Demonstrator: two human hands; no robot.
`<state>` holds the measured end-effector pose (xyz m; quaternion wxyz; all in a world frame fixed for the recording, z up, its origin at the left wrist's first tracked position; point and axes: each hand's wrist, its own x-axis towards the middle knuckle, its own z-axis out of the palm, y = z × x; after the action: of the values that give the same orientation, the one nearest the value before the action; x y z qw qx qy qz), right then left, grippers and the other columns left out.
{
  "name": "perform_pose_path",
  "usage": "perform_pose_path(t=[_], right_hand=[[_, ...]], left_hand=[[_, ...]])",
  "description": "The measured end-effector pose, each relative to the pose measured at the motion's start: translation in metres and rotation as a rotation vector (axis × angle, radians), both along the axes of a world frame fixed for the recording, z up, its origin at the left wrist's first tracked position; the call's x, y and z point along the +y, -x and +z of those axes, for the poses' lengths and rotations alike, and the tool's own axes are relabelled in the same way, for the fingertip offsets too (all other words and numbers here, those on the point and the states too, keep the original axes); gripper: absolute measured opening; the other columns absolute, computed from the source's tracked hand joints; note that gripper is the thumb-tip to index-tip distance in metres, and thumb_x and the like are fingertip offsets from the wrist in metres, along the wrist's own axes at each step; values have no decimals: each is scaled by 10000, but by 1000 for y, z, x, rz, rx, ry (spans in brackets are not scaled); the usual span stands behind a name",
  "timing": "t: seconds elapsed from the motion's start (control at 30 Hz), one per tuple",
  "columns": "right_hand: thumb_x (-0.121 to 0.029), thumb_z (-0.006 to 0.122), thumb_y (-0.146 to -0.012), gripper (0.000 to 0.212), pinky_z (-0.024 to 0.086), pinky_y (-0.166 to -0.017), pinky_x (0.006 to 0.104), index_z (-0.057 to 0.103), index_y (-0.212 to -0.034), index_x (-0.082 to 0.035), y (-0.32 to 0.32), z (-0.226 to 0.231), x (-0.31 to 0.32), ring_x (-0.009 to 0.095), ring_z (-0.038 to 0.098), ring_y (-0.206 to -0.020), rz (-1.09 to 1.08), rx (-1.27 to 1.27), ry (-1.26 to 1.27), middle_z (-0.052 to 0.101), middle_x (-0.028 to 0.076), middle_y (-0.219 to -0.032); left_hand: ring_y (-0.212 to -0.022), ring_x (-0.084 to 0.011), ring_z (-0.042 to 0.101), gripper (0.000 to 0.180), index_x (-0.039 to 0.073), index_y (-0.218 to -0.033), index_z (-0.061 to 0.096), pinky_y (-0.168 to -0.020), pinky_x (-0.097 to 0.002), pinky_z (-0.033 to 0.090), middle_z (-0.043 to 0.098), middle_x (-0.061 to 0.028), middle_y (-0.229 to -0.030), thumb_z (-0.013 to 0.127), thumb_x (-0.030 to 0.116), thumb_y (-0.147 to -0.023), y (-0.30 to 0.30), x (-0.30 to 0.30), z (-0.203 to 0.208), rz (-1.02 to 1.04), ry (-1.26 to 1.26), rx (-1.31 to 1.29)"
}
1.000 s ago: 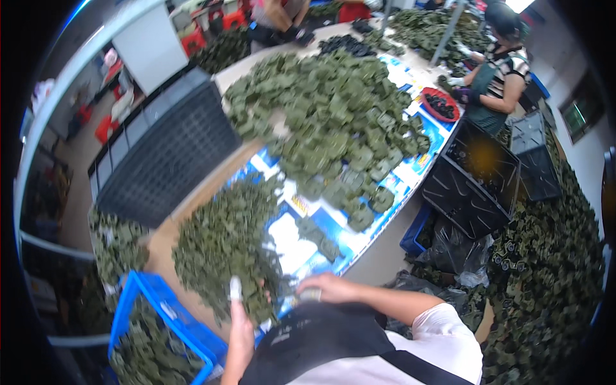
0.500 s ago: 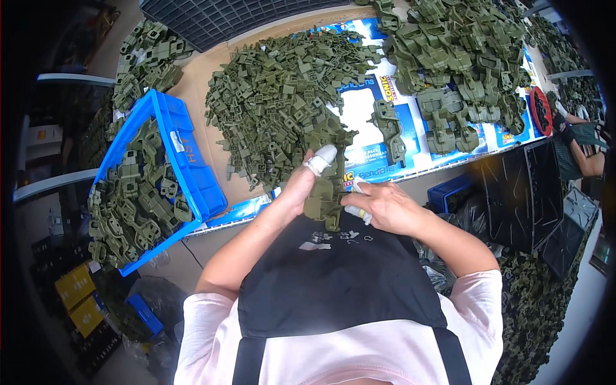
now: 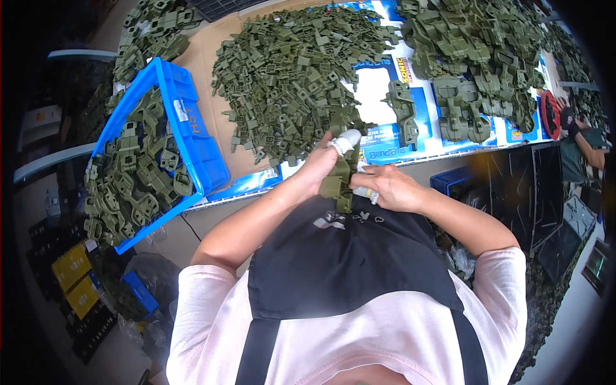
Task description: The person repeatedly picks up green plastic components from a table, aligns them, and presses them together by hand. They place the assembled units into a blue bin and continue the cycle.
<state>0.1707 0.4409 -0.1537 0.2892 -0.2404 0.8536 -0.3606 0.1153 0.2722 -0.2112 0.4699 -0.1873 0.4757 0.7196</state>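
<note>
In front of my black apron, both hands hold one olive-green moulded plastic part, its lower end hanging over the apron top. My left hand is closed round its left side, the thumb in a white wrapping lying across the upper end. From the right, my right hand grips the part's edge with bent fingers; white and yellowish wrapping covers some fingertips. What those fingertips press is partly hidden. Just beyond lies a heap of small olive-green parts. One larger olive-green part rests alone to the right.
At the left, a blue bin holds several larger green parts, tilted by the table edge. Larger green parts are stacked at the far right, beside a red ring-shaped thing. Another person's arm shows at the right edge. Black panels stand below.
The whole view has shifted, so the table and heaps sit higher in the picture. My hands keep hold of the same part, now slightly farther up and right in the picture.
</note>
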Motion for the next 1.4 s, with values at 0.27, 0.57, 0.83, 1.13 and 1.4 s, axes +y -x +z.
perform_pose_path(t=[0.27, 0.57, 0.83, 1.13, 1.4], right_hand=[[-344, 674, -774, 630, 377, -952, 372, 421, -1281, -69, 12, -64, 62, 305, 474, -1136, -769, 72, 280, 476, 201, -1248], [-64, 594, -805, 712, 423, -870, 302, 239, -1416, -148, 16, -64, 3, 203, 422, -1179, -910, -9, 684, 343, 144, -1386], [-242, 586, -837, 734, 245, -1047, 371, 162, -1424, -119, 7, -16, -28, 345, 355, -1250, -644, -104, 358, 316, 209, -1391], [-266, 581, -861, 698, 340, -992, 314, 195, -1419, -104, 10, -27, -29, 188, 282, -1302, -833, -873, 1101, 224, 81, -1443], [-239, 695, -741, 751, 425, -896, 379, 311, -1345, -10, 13, -22, 13, 340, 544, -1060, -523, 29, 198, 553, 220, -1148]], left_hand=[[-880, -194, 613, 443, 51, -1216, 447, -773, -338, 518, 613, -102, -964, 459, 381, -921, 21, -20, -2, 184, -284, 36], [-994, -265, 580, 643, 204, -1383, 152, -838, -376, 496, 486, -94, -1208, 553, 202, -880, 41, -31, -6, 204, -146, 493], [-1107, -240, 483, 835, 189, -1361, 141, -862, -347, 477, 411, -140, -1255, 691, 78, -743, 24, -15, 7, 273, -111, 493], [-1104, -249, 498, 529, 84, -1310, 285, -924, -384, 429, 477, -110, -1221, 481, 346, -895, 23, -19, 10, 375, -121, 539], [-1203, -339, 411, 766, 96, -1364, 296, -1068, -446, 219, 422, -148, -1311, 641, 385, -744, 38, -8, 102, -735, 790, 1879]])
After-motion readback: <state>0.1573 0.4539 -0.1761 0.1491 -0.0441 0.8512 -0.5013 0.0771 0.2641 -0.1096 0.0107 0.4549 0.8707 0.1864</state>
